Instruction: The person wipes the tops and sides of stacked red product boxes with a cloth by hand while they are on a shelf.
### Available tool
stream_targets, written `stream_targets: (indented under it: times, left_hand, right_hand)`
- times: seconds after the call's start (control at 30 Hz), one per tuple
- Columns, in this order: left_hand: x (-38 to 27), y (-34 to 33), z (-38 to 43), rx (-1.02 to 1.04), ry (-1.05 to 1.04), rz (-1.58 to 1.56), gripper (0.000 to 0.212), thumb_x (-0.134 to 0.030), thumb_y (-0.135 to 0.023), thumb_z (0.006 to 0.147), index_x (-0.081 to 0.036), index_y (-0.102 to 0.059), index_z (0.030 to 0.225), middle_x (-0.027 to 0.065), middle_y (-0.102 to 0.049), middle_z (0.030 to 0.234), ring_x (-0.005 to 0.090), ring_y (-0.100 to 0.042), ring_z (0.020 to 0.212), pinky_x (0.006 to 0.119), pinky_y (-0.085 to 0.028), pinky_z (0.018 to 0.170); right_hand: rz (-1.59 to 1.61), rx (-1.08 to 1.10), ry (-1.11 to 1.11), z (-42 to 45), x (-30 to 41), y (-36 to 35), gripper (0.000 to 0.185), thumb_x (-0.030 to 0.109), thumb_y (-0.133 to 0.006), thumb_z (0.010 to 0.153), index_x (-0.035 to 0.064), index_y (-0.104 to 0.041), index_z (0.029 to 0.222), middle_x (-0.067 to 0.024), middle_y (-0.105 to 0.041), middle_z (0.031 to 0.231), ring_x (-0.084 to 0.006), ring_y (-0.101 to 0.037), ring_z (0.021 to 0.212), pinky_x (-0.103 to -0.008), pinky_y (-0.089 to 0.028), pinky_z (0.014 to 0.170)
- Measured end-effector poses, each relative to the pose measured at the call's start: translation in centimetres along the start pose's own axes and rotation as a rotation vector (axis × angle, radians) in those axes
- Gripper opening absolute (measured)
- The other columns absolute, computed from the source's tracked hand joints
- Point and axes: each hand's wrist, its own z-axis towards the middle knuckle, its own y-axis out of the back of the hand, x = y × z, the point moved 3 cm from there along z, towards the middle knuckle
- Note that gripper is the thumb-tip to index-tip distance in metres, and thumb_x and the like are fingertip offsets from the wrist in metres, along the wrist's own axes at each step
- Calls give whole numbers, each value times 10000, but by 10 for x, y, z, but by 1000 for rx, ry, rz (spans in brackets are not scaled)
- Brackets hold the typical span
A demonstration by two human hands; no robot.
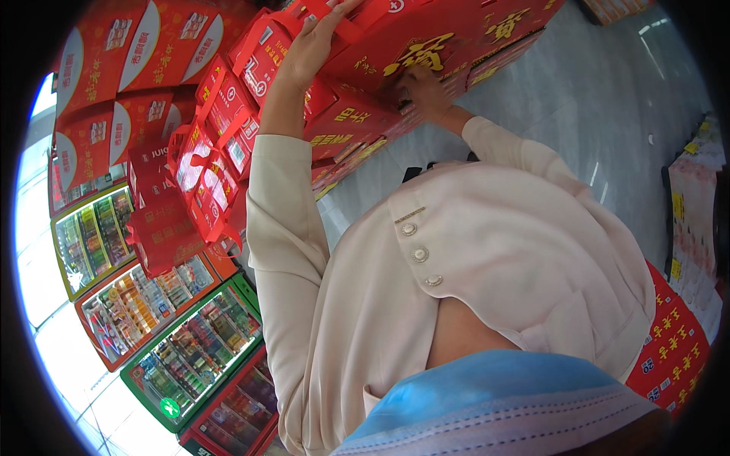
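Near the top centre, my left hand lies against the red strap handles of a large red gift box with gold characters. Its fingertips are partly cut off by the picture's top edge. My right hand, slightly blurred, touches the lower front of that box, with its fingers bent. Whether either hand grips the box cannot be told. Below the large box are more stacked red boxes. Left of my left hand stand several red gift boxes with ribbon handles.
Tall stacks of red cartons stand at the upper left. Below them are lit display cases with packaged goods. Grey floor lies to the right. Pink-patterned packs stand at the far right, above red cartons beside my body.
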Motion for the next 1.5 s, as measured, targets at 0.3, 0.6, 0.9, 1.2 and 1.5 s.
stream_targets:
  times: [0.3, 0.6, 0.9, 1.2, 1.5]
  left_hand:
    - [-8, -1, 0, 15, -27, -38, 451, -286, -389, 1099, -91, -613, 1438, 123, -481, 1554, 228, -413, 1447, 345, -297, 1210]
    - [2, -4, -9, 19, 27, -129, 481, -261, -351, 1110, -11, -552, 1468, 130, -463, 1569, 238, -416, 1454, 351, -284, 1223]
    - [-6, -11, -6, -46, -43, 202, 500, -313, -310, 1108, -102, -552, 1491, 123, -476, 1577, 258, -333, 1526, 383, -214, 1251]
    - [-10, -18, -2, -15, -50, 298, 515, -297, -384, 1077, -53, -500, 1515, 136, -464, 1582, 283, -307, 1534, 403, -206, 1253]
    - [-1, -24, 12, -127, -142, 408, 586, -291, -566, 1016, -19, -467, 1525, 159, -483, 1561, 313, -329, 1518, 437, -221, 1239]
  right_hand:
    - [-97, -374, 710, 63, 96, 62, 309, 142, -687, 843, 215, -680, 1144, 17, -572, 1255, -225, -534, 1197, -402, -438, 1033]
    - [-186, 36, 222, 7, 15, 53, 208, 95, -698, 797, 182, -703, 985, -3, -585, 1139, -226, -569, 1096, -373, -477, 950]
    - [51, -418, 657, 69, 67, 123, 200, 116, -676, 839, 174, -689, 1030, 21, -610, 1184, -227, -577, 1108, -363, -486, 953]
    - [-132, -48, -171, -44, -133, 16, 288, 83, -677, 811, 113, -687, 1097, -85, -598, 1257, -305, -608, 1146, -401, -525, 949]
    - [497, -787, 116, 50, 53, 189, 264, 67, -626, 887, 81, -612, 1151, -131, -577, 1057, -287, -592, 985, -387, -496, 904]
